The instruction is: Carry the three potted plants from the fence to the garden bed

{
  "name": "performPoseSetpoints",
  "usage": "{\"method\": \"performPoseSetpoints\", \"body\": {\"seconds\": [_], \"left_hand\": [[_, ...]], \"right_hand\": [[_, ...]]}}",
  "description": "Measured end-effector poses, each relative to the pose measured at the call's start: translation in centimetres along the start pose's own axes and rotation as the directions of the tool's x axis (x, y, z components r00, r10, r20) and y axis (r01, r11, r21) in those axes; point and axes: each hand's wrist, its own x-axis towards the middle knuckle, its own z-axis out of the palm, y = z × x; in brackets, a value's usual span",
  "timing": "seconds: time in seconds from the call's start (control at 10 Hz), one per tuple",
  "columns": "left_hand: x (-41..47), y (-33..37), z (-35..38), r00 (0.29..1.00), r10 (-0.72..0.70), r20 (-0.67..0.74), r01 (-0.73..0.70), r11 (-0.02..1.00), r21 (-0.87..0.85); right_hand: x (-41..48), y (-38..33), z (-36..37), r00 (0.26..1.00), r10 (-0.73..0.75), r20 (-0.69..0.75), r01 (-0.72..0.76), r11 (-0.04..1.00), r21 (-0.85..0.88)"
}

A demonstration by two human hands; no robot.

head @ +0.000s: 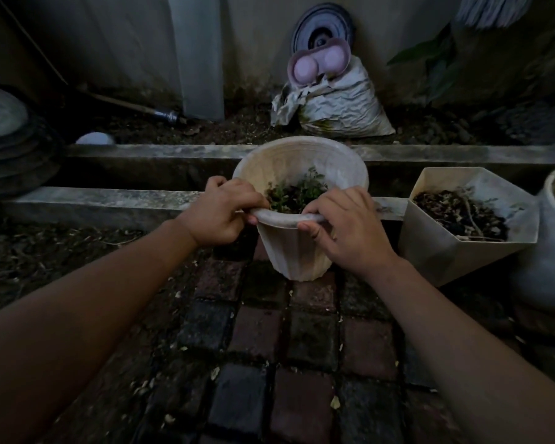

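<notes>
A cream round pot is showing green leaves, an off-white angular planter is holding dark brown soil, the paving is alternating dull red and blackish bricks, and a crumpled sack is looking whitish-grey.

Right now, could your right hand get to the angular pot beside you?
Probably yes, but not freely: the right hand is gripping the round pot's rim with the left hand. The angular pot sits just right, nothing between.
</notes>
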Motion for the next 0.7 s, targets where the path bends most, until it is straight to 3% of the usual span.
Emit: {"method": "performPoseSetpoints", "body": {"seconds": [0.2, 0.4, 0.6, 0.7], "left_hand": [[-0.7, 1.2, 0.8, 0.998, 0.048, 0.051, -0.052, 0.995, 0.087], [-0.3, 0.9, 0.0, 0.993, 0.049, 0.109, -0.05, 0.999, 0.01], [0.5, 1.0, -1.9, 0.977, -0.016, 0.214, -0.005, 0.995, 0.099], [1.4, 1.4, -4.7, 0.942, -0.203, 0.269, 0.181, 0.978, 0.102]], "right_hand": [[-0.5, -0.3, -0.5, 1.0, -0.006, 0.025, 0.007, 0.999, -0.045], [-0.7, -0.7, -0.5, 0.999, 0.027, 0.024, -0.026, 0.998, -0.066], [0.5, -0.9, -1.6, 0.993, 0.037, 0.111, -0.032, 0.998, -0.046], [4.1, 0.0, -5.0, 0.942, 0.209, 0.262, -0.246, 0.962, 0.117]]}}
